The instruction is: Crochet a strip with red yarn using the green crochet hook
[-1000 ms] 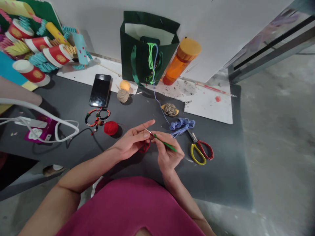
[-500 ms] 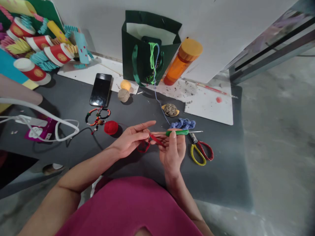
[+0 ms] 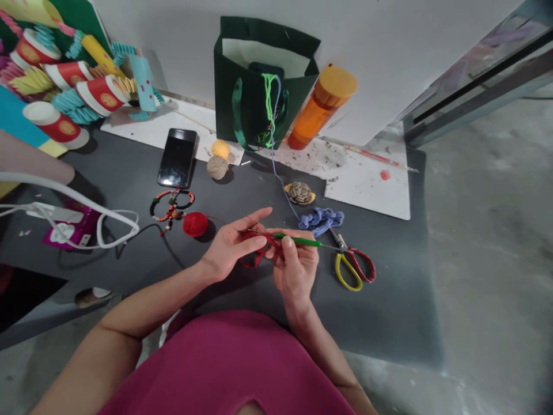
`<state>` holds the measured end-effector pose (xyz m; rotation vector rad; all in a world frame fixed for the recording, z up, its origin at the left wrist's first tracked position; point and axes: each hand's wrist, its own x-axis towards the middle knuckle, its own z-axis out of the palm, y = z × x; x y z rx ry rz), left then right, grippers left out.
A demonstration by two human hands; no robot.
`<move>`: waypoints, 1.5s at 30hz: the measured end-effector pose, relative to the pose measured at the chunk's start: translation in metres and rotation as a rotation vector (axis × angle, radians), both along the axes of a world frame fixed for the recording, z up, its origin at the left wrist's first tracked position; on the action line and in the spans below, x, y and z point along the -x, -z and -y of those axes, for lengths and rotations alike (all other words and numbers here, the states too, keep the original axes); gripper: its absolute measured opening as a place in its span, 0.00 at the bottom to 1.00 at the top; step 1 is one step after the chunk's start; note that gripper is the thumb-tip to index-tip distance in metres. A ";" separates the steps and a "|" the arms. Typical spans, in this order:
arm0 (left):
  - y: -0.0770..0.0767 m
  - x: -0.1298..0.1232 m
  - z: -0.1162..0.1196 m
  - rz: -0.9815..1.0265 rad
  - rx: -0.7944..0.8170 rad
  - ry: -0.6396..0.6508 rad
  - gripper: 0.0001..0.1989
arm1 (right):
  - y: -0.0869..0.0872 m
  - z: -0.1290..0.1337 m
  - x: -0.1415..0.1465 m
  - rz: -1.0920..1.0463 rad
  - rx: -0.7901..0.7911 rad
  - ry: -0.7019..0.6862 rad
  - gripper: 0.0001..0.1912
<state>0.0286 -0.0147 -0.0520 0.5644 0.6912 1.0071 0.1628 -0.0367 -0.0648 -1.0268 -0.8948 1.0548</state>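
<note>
My right hand (image 3: pixel 296 265) is closed round a crochet hook (image 3: pixel 305 241) with a green handle; its thin metal ends stick out on both sides. Red yarn work (image 3: pixel 253 259) hangs between my two hands, pinched by the fingers of my left hand (image 3: pixel 227 248), whose index finger points out to the right. The hook's left tip lies at the red yarn, close to my left fingers. Left of my hand rests a red yarn ball (image 3: pixel 195 224). Just beyond my right hand lies a blue crocheted piece (image 3: pixel 322 220), and scissors (image 3: pixel 352 268) with yellow and red handles are beside it.
Behind stand a green paper bag (image 3: pixel 246 109) with yarn hanging out and an orange bottle (image 3: pixel 317 109). A phone (image 3: pixel 177 157), a beaded bracelet (image 3: pixel 171 206), small yarn balls (image 3: pixel 217 167) and a crocheted flower (image 3: pixel 299 193) lie around. White cables (image 3: pixel 116 219) and paper-cup crafts (image 3: pixel 101 95) are at left.
My right hand has shifted slightly left, bringing the green hook leftward so its tip reaches the red yarn at my left fingers. My left thumb has moved a little.
</note>
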 end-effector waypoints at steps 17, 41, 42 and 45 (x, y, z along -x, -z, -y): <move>-0.004 0.003 -0.005 0.162 0.225 0.024 0.26 | 0.005 0.010 0.002 0.236 -0.053 0.174 0.05; -0.010 0.019 -0.014 -0.326 -0.257 0.135 0.13 | 0.007 -0.017 -0.024 -0.276 0.156 -0.145 0.16; -0.012 0.022 -0.016 -0.376 -0.296 0.099 0.13 | 0.007 -0.019 -0.029 -0.291 0.140 -0.183 0.15; -0.014 0.029 -0.023 -0.279 -0.261 -0.059 0.16 | 0.005 -0.023 -0.039 -0.363 0.119 -0.246 0.13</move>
